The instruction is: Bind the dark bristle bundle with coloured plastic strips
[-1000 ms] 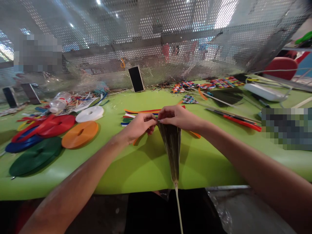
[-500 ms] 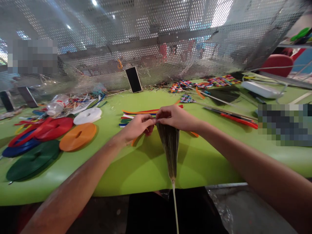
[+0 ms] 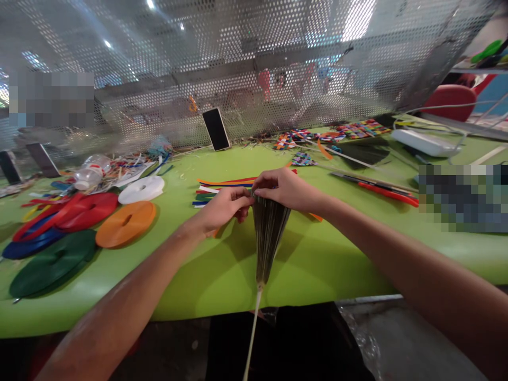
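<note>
A dark, narrowly pleated leaf (image 3: 270, 238) tapers down to a pale stem that hangs past the table's front edge. Its wide upper end is pinched in my right hand (image 3: 280, 186). My left hand (image 3: 229, 205) is closed at the leaf's upper left corner, thumb and fingertips together, and its fingertips partly hide the contact. Flat coloured strips (image 3: 204, 196) in orange, white, red, green and blue lie on the table behind both hands.
The green table (image 3: 194, 286) holds orange (image 3: 126, 224), white (image 3: 141, 189), red and dark green (image 3: 53, 263) ribbon rolls at left. A phone (image 3: 216, 129) leans at the back. Red-handled scissors (image 3: 389, 194), woven pieces (image 3: 304, 159) and a white device (image 3: 424, 143) are at right.
The leaf's lower end and stem have swung left, while its top stays between my hands. Both hands have barely moved.
</note>
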`<state>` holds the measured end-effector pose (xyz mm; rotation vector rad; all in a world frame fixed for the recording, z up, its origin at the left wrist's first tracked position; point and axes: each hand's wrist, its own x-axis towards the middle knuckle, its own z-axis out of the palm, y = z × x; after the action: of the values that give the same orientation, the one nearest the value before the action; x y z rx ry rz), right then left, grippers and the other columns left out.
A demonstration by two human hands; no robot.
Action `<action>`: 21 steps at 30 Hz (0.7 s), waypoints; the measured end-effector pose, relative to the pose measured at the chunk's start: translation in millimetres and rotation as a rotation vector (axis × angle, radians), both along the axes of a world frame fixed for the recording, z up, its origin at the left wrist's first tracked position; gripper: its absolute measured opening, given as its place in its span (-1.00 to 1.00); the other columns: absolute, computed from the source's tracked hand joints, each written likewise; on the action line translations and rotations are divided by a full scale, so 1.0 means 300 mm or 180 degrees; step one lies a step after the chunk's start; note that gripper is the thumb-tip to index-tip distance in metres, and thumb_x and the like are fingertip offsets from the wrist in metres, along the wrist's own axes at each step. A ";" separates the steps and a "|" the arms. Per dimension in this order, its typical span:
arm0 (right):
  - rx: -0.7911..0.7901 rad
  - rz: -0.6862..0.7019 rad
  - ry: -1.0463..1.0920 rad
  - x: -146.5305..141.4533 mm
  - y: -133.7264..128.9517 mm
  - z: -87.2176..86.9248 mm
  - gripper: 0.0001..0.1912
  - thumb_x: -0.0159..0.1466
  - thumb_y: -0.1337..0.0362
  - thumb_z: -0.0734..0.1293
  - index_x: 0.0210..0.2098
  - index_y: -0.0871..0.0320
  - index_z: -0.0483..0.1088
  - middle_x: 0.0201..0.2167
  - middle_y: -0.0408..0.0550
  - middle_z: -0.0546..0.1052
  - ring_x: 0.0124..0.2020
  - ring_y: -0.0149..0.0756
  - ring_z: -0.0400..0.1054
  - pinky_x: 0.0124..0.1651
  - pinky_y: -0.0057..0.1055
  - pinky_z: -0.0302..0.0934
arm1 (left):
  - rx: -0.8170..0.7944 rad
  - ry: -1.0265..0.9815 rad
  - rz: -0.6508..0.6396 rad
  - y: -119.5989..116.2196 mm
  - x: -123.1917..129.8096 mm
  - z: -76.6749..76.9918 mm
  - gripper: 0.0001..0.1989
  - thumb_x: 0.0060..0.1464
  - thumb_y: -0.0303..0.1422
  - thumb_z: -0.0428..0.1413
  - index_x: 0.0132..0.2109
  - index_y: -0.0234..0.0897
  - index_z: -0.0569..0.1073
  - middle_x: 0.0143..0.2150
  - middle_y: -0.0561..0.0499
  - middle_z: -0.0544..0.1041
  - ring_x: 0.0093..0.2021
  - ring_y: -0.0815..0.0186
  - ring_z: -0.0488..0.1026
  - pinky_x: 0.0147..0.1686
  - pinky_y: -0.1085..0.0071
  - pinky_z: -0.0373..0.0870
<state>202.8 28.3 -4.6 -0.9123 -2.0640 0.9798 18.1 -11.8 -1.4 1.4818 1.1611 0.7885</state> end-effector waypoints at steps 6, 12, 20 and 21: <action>-0.0008 -0.0085 0.0059 -0.008 0.008 -0.011 -0.87 0.16 0.31 0.37 -0.32 0.23 0.51 -0.38 0.01 0.61 -0.35 -0.27 0.46 -0.27 -0.38 0.30 | -0.0007 0.0051 0.0094 0.006 -0.002 -0.003 -0.87 0.10 -0.44 0.08 -0.42 -0.33 0.39 -0.60 0.11 0.33 -0.59 0.46 0.28 -0.55 0.50 0.26; -0.0004 -0.0094 0.0179 -0.010 0.009 -0.012 -0.91 0.16 0.32 0.38 -0.34 0.21 0.49 -0.40 -0.02 0.60 -0.37 -0.31 0.44 -0.27 -0.38 0.30 | -0.0042 -0.0003 0.0164 0.002 0.000 -0.003 -0.89 0.11 -0.43 0.07 -0.39 -0.33 0.41 -0.53 0.09 0.36 -0.55 0.45 0.31 -0.54 0.50 0.27; -0.0138 -0.0038 0.0398 -0.009 0.010 -0.015 -0.94 0.12 0.36 0.40 -0.37 0.20 0.46 -0.41 -0.05 0.58 -0.38 -0.33 0.43 -0.26 -0.39 0.30 | -0.0015 -0.0298 0.0224 -0.004 0.018 -0.001 -0.91 0.09 -0.44 0.09 -0.38 -0.34 0.43 -0.42 0.04 0.41 -0.44 0.40 0.39 -0.50 0.49 0.35; -0.0157 -0.0058 0.0431 -0.010 0.012 -0.017 -0.94 0.12 0.36 0.40 -0.38 0.20 0.45 -0.41 -0.05 0.58 -0.38 -0.33 0.43 -0.25 -0.39 0.30 | -0.0032 -0.0336 0.0279 -0.004 0.020 -0.001 -0.91 0.09 -0.44 0.09 -0.39 -0.34 0.42 -0.44 0.05 0.40 -0.47 0.41 0.38 -0.50 0.49 0.35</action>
<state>199.9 31.8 -9.5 -0.8643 -1.9229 1.0576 23.9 -13.1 -1.8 1.3719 1.1545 0.9087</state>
